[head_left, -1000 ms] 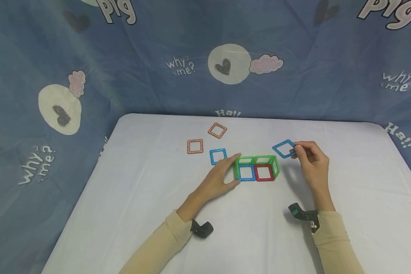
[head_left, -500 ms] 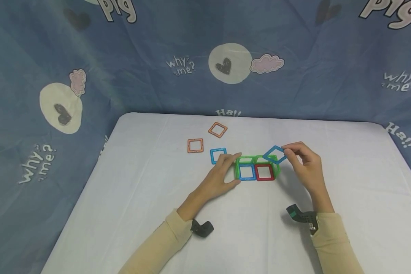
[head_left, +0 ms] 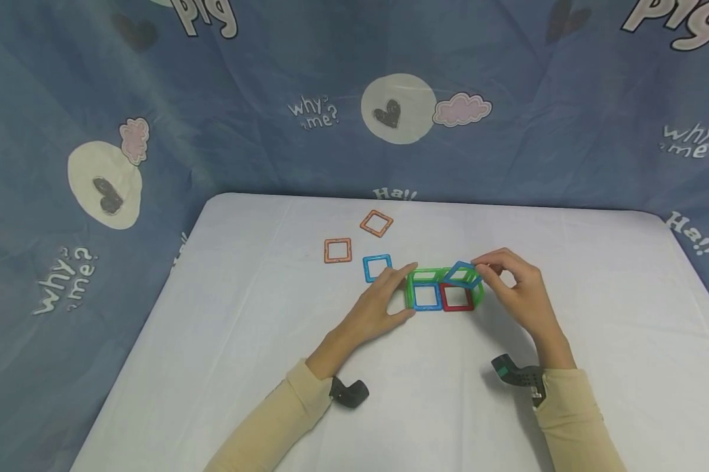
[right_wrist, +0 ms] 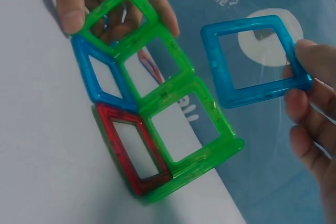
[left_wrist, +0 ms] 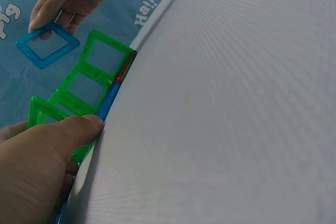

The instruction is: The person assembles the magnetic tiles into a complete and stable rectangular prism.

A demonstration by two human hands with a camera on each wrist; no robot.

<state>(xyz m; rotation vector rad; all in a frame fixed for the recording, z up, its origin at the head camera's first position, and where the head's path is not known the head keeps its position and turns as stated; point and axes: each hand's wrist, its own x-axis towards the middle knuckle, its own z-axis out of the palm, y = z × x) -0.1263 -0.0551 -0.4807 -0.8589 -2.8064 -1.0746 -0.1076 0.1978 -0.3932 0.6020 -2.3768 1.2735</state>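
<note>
A small structure of magnetic tiles stands on the white table: a blue square tile (right_wrist: 86, 72) and a red square tile (right_wrist: 154, 149) lie flat, with upright green tiles (right_wrist: 167, 91) along the back and both ends. My left hand (head_left: 384, 298) holds its left end, thumb at the front corner and fingers at the back. Between thumb and fingertips my right hand (head_left: 516, 285) pinches another blue square tile (right_wrist: 216, 66) by one corner. That tile is tilted and raised above the right part of the structure, overlapping the green and red tiles in the head view.
Left of the structure lies a loose blue square tile (head_left: 366, 270), partly behind my left fingers. Farther back are two orange square tiles (head_left: 326, 250), one turned like a diamond. A blue printed cloth (head_left: 242, 151) hangs behind the table (head_left: 260, 314).
My right hand has moved left and slightly down, bringing the pinched blue tile from right of the structure to over its right part. The left hand stays in place.
</note>
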